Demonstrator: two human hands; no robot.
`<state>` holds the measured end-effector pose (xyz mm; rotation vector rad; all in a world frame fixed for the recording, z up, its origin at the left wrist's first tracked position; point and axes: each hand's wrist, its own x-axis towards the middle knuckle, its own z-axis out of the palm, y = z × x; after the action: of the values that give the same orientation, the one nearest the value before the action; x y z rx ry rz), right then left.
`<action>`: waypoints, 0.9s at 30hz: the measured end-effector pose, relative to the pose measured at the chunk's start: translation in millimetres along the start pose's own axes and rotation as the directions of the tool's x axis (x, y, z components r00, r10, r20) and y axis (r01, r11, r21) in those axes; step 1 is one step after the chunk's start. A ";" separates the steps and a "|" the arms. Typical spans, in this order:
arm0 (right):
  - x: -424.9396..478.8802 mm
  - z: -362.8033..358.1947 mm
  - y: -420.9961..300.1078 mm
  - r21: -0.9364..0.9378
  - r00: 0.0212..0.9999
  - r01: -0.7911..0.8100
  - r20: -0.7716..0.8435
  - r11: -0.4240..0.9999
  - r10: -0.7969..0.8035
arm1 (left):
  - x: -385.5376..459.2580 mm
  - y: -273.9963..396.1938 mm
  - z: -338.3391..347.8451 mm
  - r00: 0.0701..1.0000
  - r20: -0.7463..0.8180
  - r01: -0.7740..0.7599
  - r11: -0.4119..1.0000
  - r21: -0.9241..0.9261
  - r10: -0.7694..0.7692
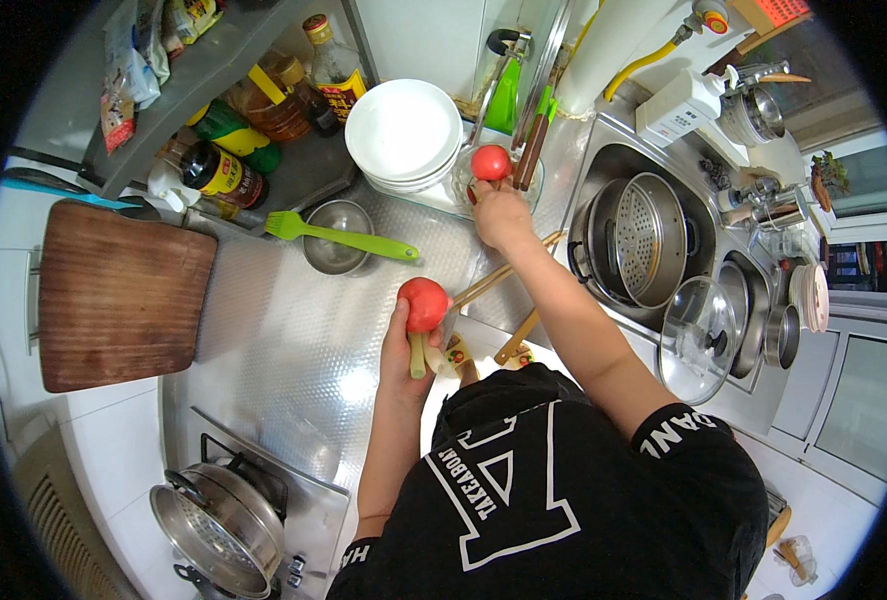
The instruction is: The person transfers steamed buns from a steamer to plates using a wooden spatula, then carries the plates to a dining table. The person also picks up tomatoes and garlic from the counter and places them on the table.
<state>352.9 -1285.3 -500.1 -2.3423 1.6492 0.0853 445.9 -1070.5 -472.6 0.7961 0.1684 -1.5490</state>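
My left hand (407,367) is closed around a red tomato (422,304), a pale green stalk (416,356) and a whitish piece whose kind I cannot make out. Farther forward, my right hand (505,216) reaches into a clear glass bowl (462,176). Its fingertips are at a small red item (473,195), mostly hidden, so whether they grip it is unclear. Just beyond those fingers, a second tomato (491,162) sits in the bowl. Wooden chopsticks (492,283) lie on the metal counter between my forearms.
A steel bowl (332,253) has a green silicone brush (350,238) across it. White plates (403,131) are stacked beside a brown-handled knife (531,154). Pots (650,240) fill the sink at right. A cutting board (125,296) stands left; a steamer (222,525) sits on the stove.
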 end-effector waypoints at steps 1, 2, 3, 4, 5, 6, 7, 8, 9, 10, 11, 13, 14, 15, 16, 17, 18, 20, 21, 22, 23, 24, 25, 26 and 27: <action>1.1 0.3 0.9 0.008 1.000 0.008 0.004 1.000 -0.008 | 0.3 0.0 0.0 1.000 0.003 0.008 1.000 0.003 -0.008; 2.7 1.1 2.4 0.016 1.000 0.015 0.008 1.000 -0.015 | 0.4 -0.1 -0.2 1.000 0.006 0.016 1.000 0.007 -0.016; 3.0 0.2 2.3 0.024 1.000 0.023 0.013 0.999 -0.024 | 0.5 -0.3 -0.7 1.000 0.008 0.024 1.000 0.009 -0.024; 2.6 -0.9 1.6 0.041 1.000 0.016 0.011 0.999 -0.016 | 1.0 -0.7 -0.9 1.000 0.007 0.017 1.000 0.016 -0.017; 1.6 -2.4 0.4 0.058 1.000 0.008 0.008 0.998 -0.009 | 1.5 -1.1 -1.2 1.000 0.005 0.010 1.000 0.023 -0.010; 0.3 -4.1 -0.5 0.075 1.000 0.000 0.005 0.997 0.000 | 2.1 -1.6 -1.5 1.000 0.005 0.003 1.000 0.030 -0.003; -0.3 -1.9 0.4 0.049 1.000 0.014 -0.020 0.999 -0.013 | 3.3 -2.4 -3.2 1.000 0.006 0.010 1.000 0.025 -0.011; -0.6 2.2 1.8 0.024 0.999 0.027 -0.044 0.999 -0.026 | 4.8 -3.4 -6.1 1.000 0.008 0.018 1.000 0.020 -0.018; -1.4 2.5 1.7 -0.003 0.997 0.040 -0.067 0.999 -0.040 | 5.1 -3.2 -5.2 1.000 0.009 0.026 1.000 0.014 -0.026; -1.3 1.6 1.8 0.016 0.998 0.039 -0.053 0.999 -0.038 | 5.0 -3.8 -3.0 1.000 -0.011 0.006 1.000 0.025 -0.005; -1.0 -0.2 1.7 0.035 0.999 0.038 -0.039 0.999 -0.037 | 4.9 -4.6 0.5 0.999 -0.032 -0.014 0.999 0.036 0.015; -0.6 -2.0 3.1 0.059 0.999 0.035 -0.018 0.998 -0.034 | 5.9 -5.4 4.1 0.999 -0.042 -0.028 0.999 0.044 0.030; 0.1 -1.3 4.5 0.066 0.999 0.036 -0.011 0.997 -0.035 | 6.6 -5.8 4.4 0.999 -0.034 -0.024 0.999 0.039 0.025; 0.5 -1.1 4.7 0.074 0.999 0.038 -0.003 0.997 -0.038 | 6.9 -5.9 4.5 0.999 -0.027 -0.020 0.999 0.035 0.021; -0.2 -1.5 5.0 0.094 0.999 0.047 -0.009 0.994 -0.047 | 7.3 -6.1 4.6 1.000 -0.025 -0.016 0.999 0.042 0.017; -1.7 -2.5 5.1 0.115 0.998 0.057 -0.015 0.992 -0.055 | 7.8 -6.5 4.6 1.000 -0.023 -0.012 0.999 0.048 0.013; -2.7 -3.2 5.8 0.136 0.998 0.065 -0.022 0.989 -0.063 | 8.4 -7.1 4.7 1.000 -0.021 -0.007 0.998 0.055 0.008; -0.2 3.2 8.2 0.079 0.997 0.082 -0.014 0.993 -0.081 | 10.2 -7.7 3.7 1.000 -0.005 0.006 0.998 0.063 -0.006; 0.9 2.9 7.2 0.051 0.996 0.091 -0.010 0.995 -0.091 | 10.9 -7.7 3.6 1.000 0.003 0.013 0.998 0.066 -0.013; 2.8 1.4 6.8 0.039 0.996 0.080 0.028 0.996 -0.081 | 11.2 -8.0 4.5 1.000 -0.001 0.006 0.998 0.069 -0.006; 5.4 -1.0 6.4 0.027 0.995 0.070 0.066 0.997 -0.072 | 11.0 -8.2 6.4 1.000 -0.005 -0.001 0.997 0.072 0.001; 7.7 -4.0 6.0 0.016 0.993 0.058 0.102 0.998 -0.059 | 10.8 -8.2 8.4 1.000 -0.007 -0.007 0.997 0.076 0.007; 11.2 -0.6 7.6 0.038 0.995 0.042 0.084 0.998 -0.045 | 10.4 -8.3 10.0 1.000 -0.006 -0.002 0.997 0.076 0.003; 15.1 6.3 10.3 0.061 0.997 0.026 0.066 0.998 -0.031 | 9.9 -8.5 11.5 1.000 -0.005 0.002 0.997 0.075 -0.002; 15.8 6.2 8.9 0.083 0.999 0.014 0.049 0.996 -0.018 | 9.7 -8.6 12.0 1.000 -0.005 0.004 0.997 0.073 -0.004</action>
<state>350.8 -1300.9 -510.9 -2.2734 1.5792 0.0699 434.0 -1083.6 -472.2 0.8576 0.1182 -1.5643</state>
